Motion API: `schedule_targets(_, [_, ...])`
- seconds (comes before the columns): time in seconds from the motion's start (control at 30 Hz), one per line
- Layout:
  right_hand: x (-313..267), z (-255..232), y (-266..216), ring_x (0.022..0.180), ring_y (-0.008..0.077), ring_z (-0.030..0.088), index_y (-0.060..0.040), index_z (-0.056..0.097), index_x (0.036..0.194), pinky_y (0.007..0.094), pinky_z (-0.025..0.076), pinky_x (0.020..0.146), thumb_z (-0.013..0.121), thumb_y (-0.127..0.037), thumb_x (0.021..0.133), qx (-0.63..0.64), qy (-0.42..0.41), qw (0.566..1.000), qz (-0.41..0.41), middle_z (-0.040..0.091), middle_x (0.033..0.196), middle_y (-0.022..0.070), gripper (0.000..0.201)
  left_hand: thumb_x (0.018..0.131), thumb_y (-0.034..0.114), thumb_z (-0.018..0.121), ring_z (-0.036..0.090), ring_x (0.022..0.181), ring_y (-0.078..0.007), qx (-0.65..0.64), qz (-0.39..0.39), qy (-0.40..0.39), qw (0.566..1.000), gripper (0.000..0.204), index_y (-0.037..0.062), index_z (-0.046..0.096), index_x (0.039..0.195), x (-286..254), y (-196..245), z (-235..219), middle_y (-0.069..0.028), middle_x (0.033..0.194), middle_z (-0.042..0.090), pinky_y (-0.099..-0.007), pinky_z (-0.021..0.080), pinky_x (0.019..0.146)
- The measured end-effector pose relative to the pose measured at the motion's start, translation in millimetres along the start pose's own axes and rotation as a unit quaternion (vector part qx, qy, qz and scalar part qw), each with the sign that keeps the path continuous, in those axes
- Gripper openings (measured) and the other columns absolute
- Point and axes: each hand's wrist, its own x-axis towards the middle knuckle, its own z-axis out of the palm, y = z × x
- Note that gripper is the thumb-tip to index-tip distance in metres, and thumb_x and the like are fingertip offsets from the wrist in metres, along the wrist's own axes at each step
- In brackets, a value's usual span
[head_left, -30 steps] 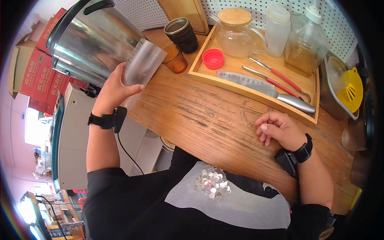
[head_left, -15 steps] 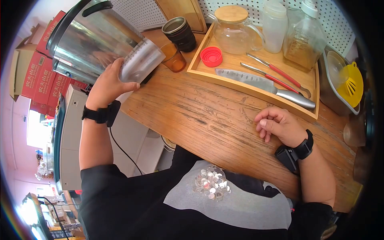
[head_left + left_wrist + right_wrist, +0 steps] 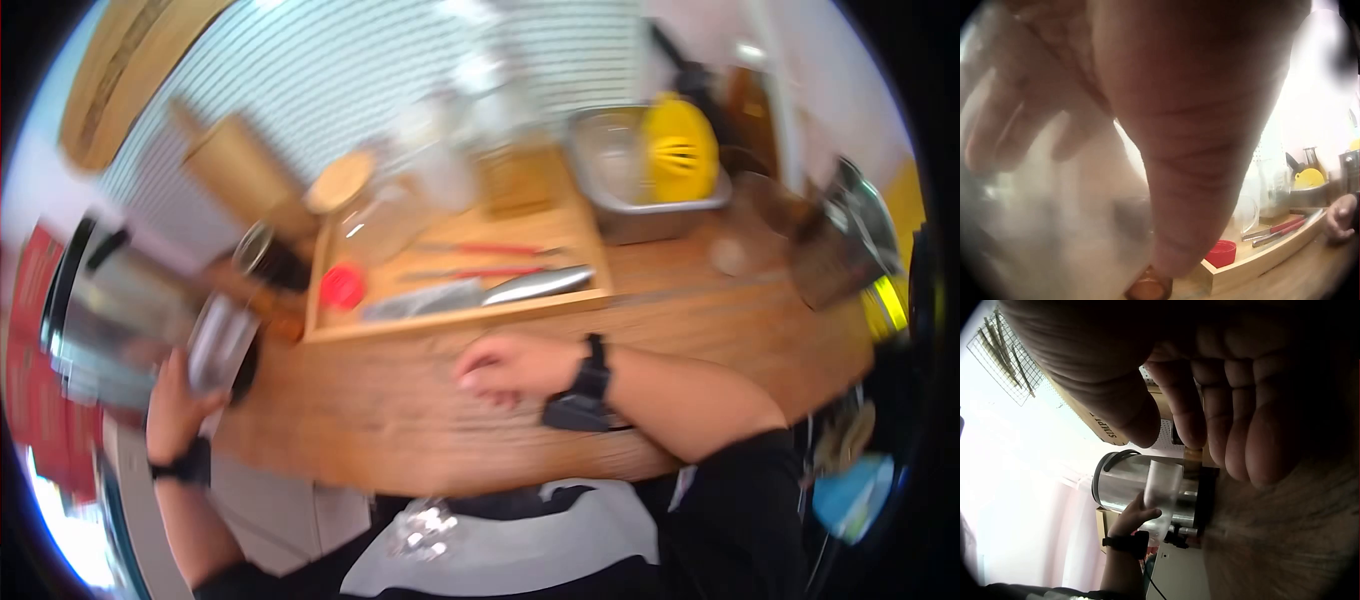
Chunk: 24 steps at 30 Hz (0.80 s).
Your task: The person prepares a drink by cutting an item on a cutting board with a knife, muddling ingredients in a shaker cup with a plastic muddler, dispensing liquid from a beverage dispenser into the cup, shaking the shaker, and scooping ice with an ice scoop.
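Observation:
My left hand (image 3: 180,405) grips a translucent plastic cup (image 3: 222,345) with its thumb on the near side. Through the cup's wall, blurred fingers (image 3: 1010,131) show on the far side in the left wrist view. The cup stands tilted in view, right beside a tall metal drink dispenser (image 3: 130,310). My right hand (image 3: 520,365) rests idle at the middle of the table, its fingers loosely curled around nothing. In front of it is a wooden tray (image 3: 450,318) with a large knife (image 3: 540,285) along its near edge. The head view is blurred.
Beside the cup stand an amber glass (image 3: 285,318) and a black mug (image 3: 270,258). The tray also bears a red lid (image 3: 343,287), red-handled tongs (image 3: 510,250), a glass teapot (image 3: 375,220) and bottles. Farther right, a yellow strainer (image 3: 680,150) sits in a metal pan (image 3: 650,225).
The head view has swung right, showing more of the table's right side. The left hand still holds the cup, shifted slightly toward the dispenser's base. The right hand keeps its loose pose.

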Motion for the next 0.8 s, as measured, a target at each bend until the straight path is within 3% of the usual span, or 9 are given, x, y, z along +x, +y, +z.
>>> schedule_targets(0.1, [2.2,1.6,0.0,0.061,0.0097,0.058,-0.0051,0.06,0.1,0.0242,0.048,0.048,0.061,-0.029,0.092,-0.015,0.007,0.999,-0.039,0.059,0.077,0.0033,0.025,0.058,0.016,0.076,0.054,0.11,-0.0404,-0.11,0.034,0.066,0.991,0.076,-0.0049,0.044,0.123,3.9,-36.6,35.5,-0.0264,0.115,0.056,-0.0411,0.043,0.093])
schedule_targets(0.2, [1.5,1.6,-1.2,0.06,0.0104,0.058,-0.005,0.06,0.099,0.0245,0.047,0.046,0.062,-0.029,0.091,-0.046,0.032,0.998,-0.036,0.059,0.078,0.0044,0.026,0.062,0.011,0.071,0.053,0.113,-0.0325,-0.257,-0.034,0.053,0.964,0.081,-0.0064,0.037,0.133,-10.4,-10.9,28.4,-0.023,0.121,0.053,-0.0371,0.039,0.099])
schedule_targets(0.23, [-1.8,4.4,-6.3,0.062,0.0107,0.059,-0.0046,0.06,0.099,0.025,0.048,0.048,0.062,-0.029,0.09,-0.072,0.017,0.996,-0.042,0.06,0.078,0.0044,0.027,0.064,0.011,0.07,0.051,0.115,-0.0298,-0.247,-0.024,0.145,0.958,0.08,-0.0066,0.036,0.134,-11.9,-27.5,53.3,-0.0207,0.125,0.051,-0.0366,0.039,0.099])
schedule_targets(0.33, [-12.1,2.6,-26.4,0.065,0.0112,0.059,-0.0039,0.061,0.1,0.0258,0.049,0.052,0.063,-0.03,0.089,-0.159,-0.008,0.981,-0.114,0.061,0.078,0.0041,0.028,0.079,0.012,0.064,0.044,0.122,-0.0267,-0.39,-0.039,0.136,0.91,0.076,-0.002,0.027,0.144,-26.3,-15.5,65.6,-0.0179,0.134,0.045,-0.0342,0.032,0.104])
schedule_targets(0.4, [-36.8,-0.4,-61.0,0.071,0.0119,0.06,-0.0033,0.062,0.099,0.0276,0.05,0.061,0.064,-0.03,0.088,-0.242,-0.011,0.952,-0.188,0.064,0.081,0.0037,0.029,0.077,0.034,0.074,0.047,0.119,-0.0257,-0.534,0.058,0.141,0.831,0.091,0.0018,0.025,0.146,-24.9,-8.3,91.2,-0.016,0.131,0.045,-0.0354,0.034,0.103])
schedule_targets(0.53, [-105.2,-26.4,-129.4,0.081,0.0065,0.058,-0.0055,0.064,0.1,0.0239,0.048,0.072,0.064,-0.023,0.091,-0.331,0.195,0.887,-0.257,0.065,0.088,0.0004,0.02,0.066,0.055,0.079,0.05,0.114,-0.0228,-0.65,0.126,0.11,0.742,0.107,0.0024,0.028,0.144,-54.3,120.4,66.2,-0.0125,0.125,0.048,-0.0344,0.039,0.098])
schedule_targets(0.57, [-123.4,-34.1,-143.1,0.078,0.0069,0.06,-0.0046,0.065,0.098,0.0235,0.05,0.068,0.063,-0.025,0.091,-0.252,0.249,0.897,-0.263,0.065,0.088,0.0025,0.021,0.066,0.055,0.079,0.05,0.114,-0.0228,-0.653,0.13,0.11,0.738,0.107,0.0024,0.028,0.144,-56.8,133.2,71.4,-0.0125,0.125,0.048,-0.0344,0.039,0.098])
schedule_targets(0.63, [-162.1,-62.1,-170.1,0.071,0.0089,0.061,-0.0035,0.064,0.097,0.0236,0.051,0.062,0.062,-0.027,0.091,-0.225,0.383,0.857,-0.262,0.064,0.086,0.0047,0.024,0.065,0.055,0.081,0.05,0.114,-0.0211,-0.704,0.142,-0.036,0.695,0.106,0.0012,0.031,0.14,-56.2,156.4,84.9,-0.0109,0.126,0.048,-0.0342,0.041,0.096])
schedule_targets(0.8, [-251.2,-145.9,-218.1,0.067,0.0122,0.06,-0.0005,0.063,0.098,0.0264,0.052,0.058,0.059,-0.025,0.089,-0.255,0.648,0.659,-0.282,0.061,0.081,0.0065,0.026,0.061,0.05,0.086,0.046,0.12,-0.0237,-0.712,0.218,-0.14,0.653,0.113,0.0036,0.023,0.142,-36.9,214.1,113.8,-0.0121,0.131,0.044,-0.0378,0.037,0.101])
